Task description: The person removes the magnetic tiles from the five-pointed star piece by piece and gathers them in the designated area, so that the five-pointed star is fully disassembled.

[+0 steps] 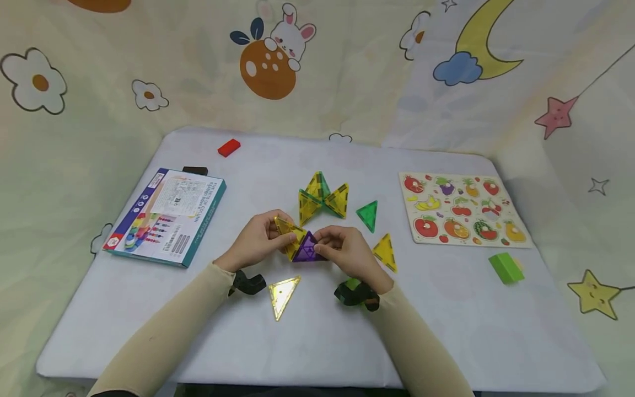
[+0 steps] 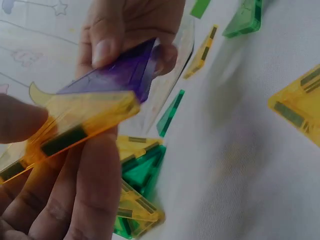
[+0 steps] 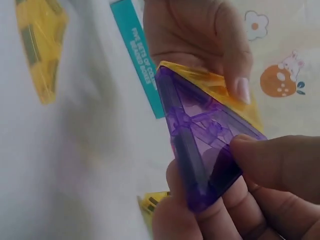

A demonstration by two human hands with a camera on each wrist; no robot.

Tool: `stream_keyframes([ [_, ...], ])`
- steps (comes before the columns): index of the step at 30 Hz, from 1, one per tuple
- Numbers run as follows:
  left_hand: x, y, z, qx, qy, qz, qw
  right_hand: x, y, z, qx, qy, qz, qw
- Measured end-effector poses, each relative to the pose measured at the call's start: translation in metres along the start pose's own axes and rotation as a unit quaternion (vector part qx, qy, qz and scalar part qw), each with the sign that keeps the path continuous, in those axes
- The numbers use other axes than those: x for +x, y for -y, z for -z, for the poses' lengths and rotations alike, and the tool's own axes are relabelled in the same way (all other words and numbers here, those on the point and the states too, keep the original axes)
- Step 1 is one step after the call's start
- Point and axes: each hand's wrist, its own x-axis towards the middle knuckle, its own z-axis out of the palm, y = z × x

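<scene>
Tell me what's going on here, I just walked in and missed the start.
A person is fitting two triangular tiles together above a table. The left hand pinches a yellow tile; the right hand holds a purple tile edge to edge against it. A built cluster and loose triangles lie nearby, between a box and a puzzle.

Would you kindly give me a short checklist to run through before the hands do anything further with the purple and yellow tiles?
1. Left hand pinches the yellow tile: ok.
2. Right hand pinches the purple tile: ok.
3. The two tiles meet along an edge: ok in the wrist views; whether they are fully joined: cannot tell.
4. Spare yellow triangle lies near the hands: ok.
5. Finished cluster stands apart behind the hands: ok.
6. Green triangle upright and apart from the hands: ok.
</scene>
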Motion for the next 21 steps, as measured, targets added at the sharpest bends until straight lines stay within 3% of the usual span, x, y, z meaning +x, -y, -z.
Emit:
stream_keyframes([
  [4, -0.007, 0.0, 0.011, 0.025, 0.005, 0.017, 0.9995, -0.015, -0.003, 0.006, 0.003, -0.003, -0.017, 1.0],
  [10, -0.021, 0.009, 0.033, 0.138, 0.009, 0.072, 0.9878, -0.043, -0.01, 0.018, -0.016, 0.007, -0.028, 0.999],
  [15, -0.034, 0.02, 0.043, 0.192, 0.019, 0.11, 0.9751, -0.063, -0.015, 0.014, -0.044, 0.058, -0.006, 0.997],
  [21, -0.04, 0.026, 0.047, 0.246, 0.023, 0.107, 0.9632, -0.074, -0.013, -0.004, -0.048, 0.144, 0.037, 0.988],
])
